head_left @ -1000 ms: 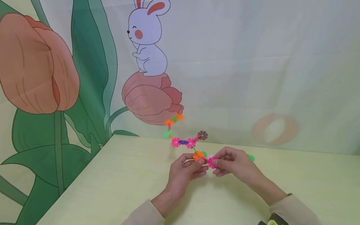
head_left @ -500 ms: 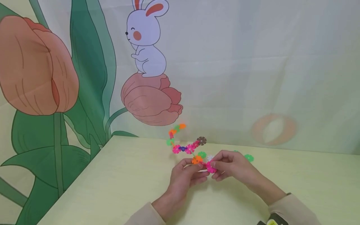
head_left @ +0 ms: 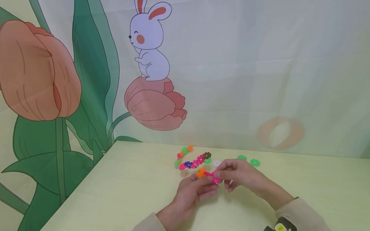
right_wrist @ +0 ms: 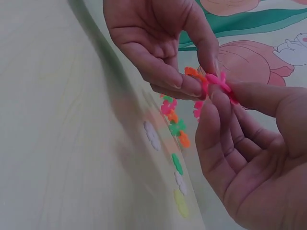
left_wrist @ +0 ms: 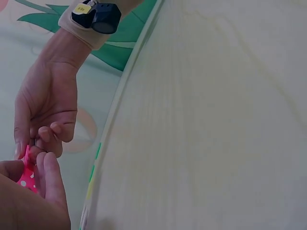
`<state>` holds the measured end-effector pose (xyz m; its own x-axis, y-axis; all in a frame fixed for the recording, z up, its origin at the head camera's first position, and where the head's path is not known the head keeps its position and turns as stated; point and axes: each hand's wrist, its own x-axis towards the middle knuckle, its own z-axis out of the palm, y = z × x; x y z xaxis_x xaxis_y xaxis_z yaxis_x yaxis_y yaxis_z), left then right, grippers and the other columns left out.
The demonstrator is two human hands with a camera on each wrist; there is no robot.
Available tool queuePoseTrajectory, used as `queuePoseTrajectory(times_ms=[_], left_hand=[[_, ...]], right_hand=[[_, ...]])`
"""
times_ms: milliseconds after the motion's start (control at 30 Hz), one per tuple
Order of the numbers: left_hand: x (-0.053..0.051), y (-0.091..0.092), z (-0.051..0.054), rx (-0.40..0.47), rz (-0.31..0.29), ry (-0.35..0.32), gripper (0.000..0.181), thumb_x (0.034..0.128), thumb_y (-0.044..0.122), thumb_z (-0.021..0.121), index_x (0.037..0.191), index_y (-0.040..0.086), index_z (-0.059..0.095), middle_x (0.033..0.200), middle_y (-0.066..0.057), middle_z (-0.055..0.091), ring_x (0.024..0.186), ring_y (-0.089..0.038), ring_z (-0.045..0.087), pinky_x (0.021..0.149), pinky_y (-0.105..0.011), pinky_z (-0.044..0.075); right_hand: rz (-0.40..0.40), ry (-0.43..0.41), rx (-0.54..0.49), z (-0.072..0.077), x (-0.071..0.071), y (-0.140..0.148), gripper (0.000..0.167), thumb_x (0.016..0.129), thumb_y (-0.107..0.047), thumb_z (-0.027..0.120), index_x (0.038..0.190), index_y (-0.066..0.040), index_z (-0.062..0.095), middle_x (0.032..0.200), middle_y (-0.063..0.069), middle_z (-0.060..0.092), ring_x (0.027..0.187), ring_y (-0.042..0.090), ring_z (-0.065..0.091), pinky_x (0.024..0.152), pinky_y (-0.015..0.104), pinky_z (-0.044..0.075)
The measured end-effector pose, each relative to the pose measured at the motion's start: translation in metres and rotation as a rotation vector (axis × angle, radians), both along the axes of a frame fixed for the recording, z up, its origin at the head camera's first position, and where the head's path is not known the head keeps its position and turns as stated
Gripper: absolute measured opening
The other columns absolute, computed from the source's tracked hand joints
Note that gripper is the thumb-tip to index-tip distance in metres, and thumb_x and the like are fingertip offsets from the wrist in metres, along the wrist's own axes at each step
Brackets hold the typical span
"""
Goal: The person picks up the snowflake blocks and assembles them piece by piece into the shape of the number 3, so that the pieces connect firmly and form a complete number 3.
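A chain of interlocking flower-shaped plastic discs, in pink, orange, green, blue and brown, stretches away from my hands; its blue disc (head_left: 189,165) lies midway along. My left hand (head_left: 193,192) pinches the near end between thumb and fingers, close to an orange disc (head_left: 201,173). At that end, my right hand (head_left: 244,175) pinches a pink disc (head_left: 216,178) between thumb and forefinger. The right wrist view has this pink disc (right_wrist: 221,86) at the fingertips of both hands, beside the orange disc (right_wrist: 194,73). Fingers partly cover where the pieces meet.
Loose discs lie on the pale table (head_left: 130,186): a white disc (head_left: 216,163) and two green ones, including a green disc (head_left: 255,162) beyond the right hand. A yellow disc (right_wrist: 181,203) shows in the right wrist view. A printed cloth (head_left: 231,80) hangs behind the table.
The far part of the chain has swung down toward the table. Both hands have lowered slightly, still pinching the chain's near end. More of the loose discs behind now shows.
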<state>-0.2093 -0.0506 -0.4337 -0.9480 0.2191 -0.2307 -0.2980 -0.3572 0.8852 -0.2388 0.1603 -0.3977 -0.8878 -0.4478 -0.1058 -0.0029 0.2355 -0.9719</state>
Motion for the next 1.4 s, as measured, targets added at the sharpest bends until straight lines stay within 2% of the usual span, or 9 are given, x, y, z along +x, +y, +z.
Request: queuePoseTrajectory(times_ms=[267, 533, 633, 833, 933, 1067, 1167, 1300, 1400], left_hand=[[0.003, 0.003, 0.002, -0.006, -0.029, -0.001, 0.025, 0.0981, 0.007, 0.075, 0.117, -0.006, 0.066, 0.103, -0.019, 0.078, 0.090, -0.023, 0.079, 0.087, -0.037, 0.063], [0.009, 0.006, 0.004, -0.078, -0.071, 0.055, 0.021, 0.0965, 0.004, 0.073, 0.114, -0.004, 0.066, 0.100, -0.017, 0.078, 0.088, -0.023, 0.078, 0.084, -0.038, 0.064], [0.011, 0.005, 0.005, -0.089, -0.059, 0.065, 0.020, 0.0953, 0.004, 0.073, 0.112, -0.002, 0.065, 0.097, -0.015, 0.077, 0.086, -0.022, 0.078, 0.084, -0.038, 0.064], [0.014, -0.001, 0.004, -0.101, -0.017, 0.085, 0.018, 0.0942, 0.000, 0.071, 0.110, 0.000, 0.062, 0.096, -0.009, 0.074, 0.083, -0.020, 0.076, 0.082, -0.038, 0.065], [0.013, -0.002, 0.005, -0.099, -0.017, 0.093, 0.019, 0.0940, -0.002, 0.070, 0.111, 0.000, 0.061, 0.096, -0.009, 0.072, 0.083, -0.020, 0.076, 0.082, -0.037, 0.065], [0.014, -0.001, 0.007, -0.104, -0.025, 0.096, 0.022, 0.0942, -0.002, 0.070, 0.114, -0.003, 0.061, 0.095, -0.010, 0.071, 0.083, -0.021, 0.075, 0.083, -0.037, 0.065], [0.015, 0.000, 0.008, -0.103, -0.032, 0.096, 0.022, 0.0949, -0.002, 0.070, 0.115, -0.004, 0.061, 0.094, -0.011, 0.071, 0.083, -0.021, 0.075, 0.084, -0.037, 0.064], [0.015, 0.000, 0.010, -0.094, -0.044, 0.101, 0.021, 0.0951, -0.002, 0.071, 0.114, -0.003, 0.061, 0.093, -0.011, 0.072, 0.082, -0.021, 0.075, 0.085, -0.037, 0.064], [0.016, 0.000, 0.012, -0.091, -0.057, 0.108, 0.022, 0.0950, -0.003, 0.071, 0.114, -0.004, 0.062, 0.095, -0.012, 0.073, 0.083, -0.022, 0.075, 0.085, -0.038, 0.064]], right_hand=[[0.044, 0.020, 0.081, 0.002, -0.001, 0.005, 0.019, 0.098, -0.015, 0.075, 0.110, -0.002, 0.068, 0.089, 0.014, 0.072, 0.069, 0.021, 0.065, 0.069, 0.036, 0.063], [0.122, 0.079, 0.158, 0.009, -0.003, 0.020, 0.019, 0.100, -0.024, 0.076, 0.103, -0.005, 0.073, 0.089, 0.009, 0.073, 0.070, 0.022, 0.065, 0.067, 0.040, 0.063], [0.068, 0.099, 0.189, 0.008, -0.007, 0.027, 0.022, 0.102, -0.026, 0.073, 0.105, -0.004, 0.074, 0.089, 0.010, 0.073, 0.070, 0.022, 0.064, 0.067, 0.040, 0.063], [-0.185, 0.188, 0.318, -0.009, -0.020, 0.039, 0.016, 0.101, -0.015, 0.073, 0.106, -0.001, 0.072, 0.088, 0.009, 0.069, 0.064, 0.020, 0.058, 0.060, 0.035, 0.057], [-0.265, 0.220, 0.399, -0.019, -0.024, 0.045, 0.014, 0.099, -0.011, 0.072, 0.107, 0.001, 0.070, 0.089, 0.008, 0.066, 0.058, 0.019, 0.055, 0.058, 0.034, 0.051], [-0.261, 0.248, 0.441, -0.030, -0.029, 0.047, 0.020, 0.098, -0.011, 0.073, 0.113, 0.002, 0.069, 0.090, 0.006, 0.065, 0.055, 0.017, 0.054, 0.056, 0.034, 0.049], [-0.219, 0.305, 0.466, -0.036, -0.032, 0.042, 0.025, 0.096, -0.016, 0.076, 0.115, 0.001, 0.072, 0.091, 0.004, 0.067, 0.063, 0.016, 0.058, 0.059, 0.034, 0.052], [-0.192, 0.355, 0.533, -0.036, -0.034, 0.031, 0.032, 0.092, -0.023, 0.081, 0.116, -0.004, 0.073, 0.090, 0.003, 0.068, 0.078, 0.019, 0.061, 0.067, 0.036, 0.052], [-0.214, 0.342, 0.577, -0.033, -0.034, 0.025, 0.034, 0.090, -0.027, 0.083, 0.116, -0.006, 0.073, 0.090, 0.004, 0.067, 0.081, 0.021, 0.061, 0.069, 0.037, 0.050]])
